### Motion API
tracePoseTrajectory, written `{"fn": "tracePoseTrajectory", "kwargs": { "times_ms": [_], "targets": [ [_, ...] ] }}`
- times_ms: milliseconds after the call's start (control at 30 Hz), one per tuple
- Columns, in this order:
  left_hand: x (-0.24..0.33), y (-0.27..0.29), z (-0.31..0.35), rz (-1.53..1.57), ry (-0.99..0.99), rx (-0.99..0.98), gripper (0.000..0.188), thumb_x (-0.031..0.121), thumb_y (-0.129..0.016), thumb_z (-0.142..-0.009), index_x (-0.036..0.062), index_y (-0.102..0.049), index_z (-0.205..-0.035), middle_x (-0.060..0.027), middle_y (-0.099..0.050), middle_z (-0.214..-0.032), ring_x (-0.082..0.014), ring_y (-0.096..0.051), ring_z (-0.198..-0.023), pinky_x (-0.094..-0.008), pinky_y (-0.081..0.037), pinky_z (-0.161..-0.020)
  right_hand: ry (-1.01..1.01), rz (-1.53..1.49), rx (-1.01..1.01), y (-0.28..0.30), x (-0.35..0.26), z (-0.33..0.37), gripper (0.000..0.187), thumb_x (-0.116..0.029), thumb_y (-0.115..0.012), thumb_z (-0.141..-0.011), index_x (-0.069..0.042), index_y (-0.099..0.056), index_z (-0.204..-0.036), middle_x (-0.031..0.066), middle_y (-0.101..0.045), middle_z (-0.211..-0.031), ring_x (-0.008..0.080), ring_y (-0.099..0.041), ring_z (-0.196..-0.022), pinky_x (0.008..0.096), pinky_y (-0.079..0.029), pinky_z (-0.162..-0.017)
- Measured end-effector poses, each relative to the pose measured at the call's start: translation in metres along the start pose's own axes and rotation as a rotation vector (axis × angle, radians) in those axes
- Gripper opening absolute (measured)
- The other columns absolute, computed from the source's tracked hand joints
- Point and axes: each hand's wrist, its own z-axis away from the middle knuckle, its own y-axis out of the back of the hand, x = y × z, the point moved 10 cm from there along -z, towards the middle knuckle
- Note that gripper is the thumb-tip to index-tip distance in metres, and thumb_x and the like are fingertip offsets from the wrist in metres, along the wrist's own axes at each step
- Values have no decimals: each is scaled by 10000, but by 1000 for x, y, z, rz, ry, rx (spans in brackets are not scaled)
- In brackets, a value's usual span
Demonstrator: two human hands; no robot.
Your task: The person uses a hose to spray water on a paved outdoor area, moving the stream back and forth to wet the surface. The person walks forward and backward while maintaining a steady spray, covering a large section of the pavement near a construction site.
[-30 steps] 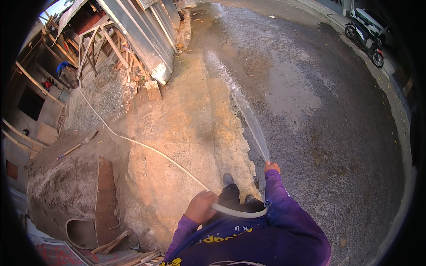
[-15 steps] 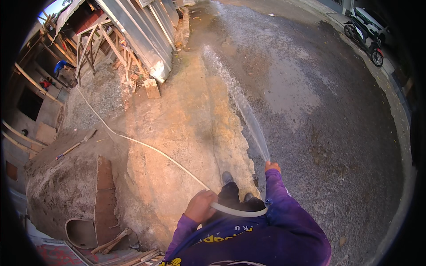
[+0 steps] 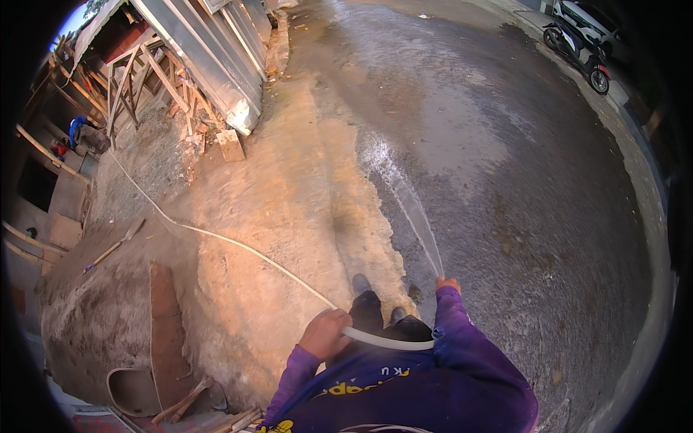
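A pale hose point(image 3: 245, 247) runs across the concrete from the far left into my left hand point(image 3: 326, 334), whose fingers are wrapped round it at my waist. From there the hose bends in front of my body toward my right arm, and part of it is hidden by the sleeve. My right hand point(image 3: 447, 283) is closed at the hose's end, stretched forward over the asphalt. A stream of water point(image 3: 416, 213) shoots out from it and splashes where the concrete meets the dark wet road.
A shovel point(image 3: 115, 247) lies on a sand heap point(image 3: 94, 317) at left, near a brown board point(image 3: 167, 332) and a tub point(image 3: 132, 392). Wooden trestles and a metal sheet wall point(image 3: 206, 58) stand farther off. A person in blue point(image 3: 78, 130) bends at far left. A motorbike point(image 3: 581, 58) is parked at upper right.
The water stream now lands nearer to me, at the concrete's edge. My right hand has moved slightly lower and to the right in view. The surroundings have shifted a little left.
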Motion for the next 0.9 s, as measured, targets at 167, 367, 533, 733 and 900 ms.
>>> {"fn": "tracePoseTrajectory", "kwargs": {
  "times_ms": [167, 367, 533, 733, 900],
  "targets": [
    [6, -4, -6, -6, -23, -19, 226, 139, -766, -806, 51, -666, -988, -152, -660, -967, -376, -642, -965, -461, -533, -855, 27, -49, 14, 14, -8, 2, 606, -511, -591, -936, -17, -739, -1256, 288, -714, -1275, 431, -683, -1229, 510, -519, -1081],
    [9, -13, -4, -12, -38, -48, 219, 137, -753, -815, 44, -664, -993, -165, -669, -988, -389, -649, -992, -466, -536, -877, 74, -113, 65, 14, -5, -9, 559, -476, -586, -917, -30, -784, -1189, 290, -731, -1220, 436, -696, -1195, 510, -519, -1078],
    [13, -16, -5, 16, -66, -25, 222, 138, -760, -809, 41, -666, -984, -165, -672, -998, -393, -653, -993, -469, -539, -875, 87, -99, 75, 17, -7, -15, 557, -473, -581, -910, -38, -787, -1190, 287, -735, -1213, 430, -704, -1179, 505, -521, -1076],
    [23, -17, -9, 10, -92, -37, 232, 139, -769, -802, 38, -674, -988, -160, -669, -995, -390, -656, -989, -462, -542, -865, 151, -81, 5, 26, -17, -4, 617, -503, -581, -913, -6, -746, -1241, 291, -727, -1234, 444, -702, -1175, 507, -526, -1069],
    [27, -17, -10, 20, -122, -33, 266, 196, -801, -803, 68, -634, -964, -156, -631, -975, -389, -626, -968, -488, -509, -866, 96, -120, 80, 31, -8, -2, 596, -516, -584, -913, -21, -779, -1182, 293, -732, -1215, 446, -697, -1181, 505, -525, -1068]
  ]
}}
